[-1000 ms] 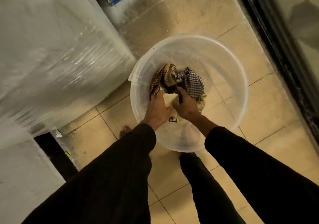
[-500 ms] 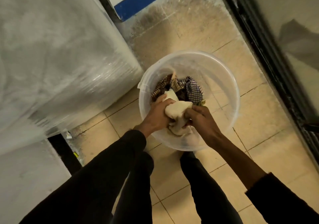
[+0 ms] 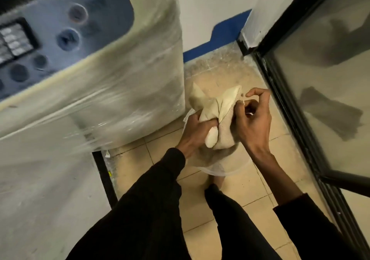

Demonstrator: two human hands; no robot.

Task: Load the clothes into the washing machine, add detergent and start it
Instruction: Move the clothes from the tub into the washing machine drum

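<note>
- Head view, progress: the task stands at its first stage. One garment is lifted out and held in the air; by judgement it is on its way to the washer point(image 3: 96, 83), which stands at the left, just beside the hands.
- The washer's opening is not in view, so whether any clothes are already inside cannot be told.
- No detergent is seen. The panel point(image 3: 66, 37) with its round buttons and small display is untouched by either hand. Adding detergent and starting are judged still to do.
- The bucket point(image 3: 226, 169), clear plastic, sits on the tiled floor point(image 3: 258, 191) below the hands. Only part of its rim and wall shows; its contents are hidden by the hands and the cloth, so what remains to load cannot be told.
- Left hand point(image 3: 195, 128): fingers curled round the lower part of the cloth point(image 3: 217, 111), thumb pressed into its folds.
- Right hand point(image 3: 252, 117): it pinches the right edge of the cloth; the forefinger arches free above, the other fingers bent in toward the fabric.
- The cloth: pale cream, bunched and twisted into a knot-like bundle between both hands. Two soft corners stand up at the top; a rounded end hangs below the left thumb. One face shows a fine woven or mesh texture. It looks limp and light, apt to sag or trail if gripped loosely.
- The washer body is wrapped in clear plastic film and blurred. A dark-framed glass door point(image 3: 320, 99) stands at the right.
</note>
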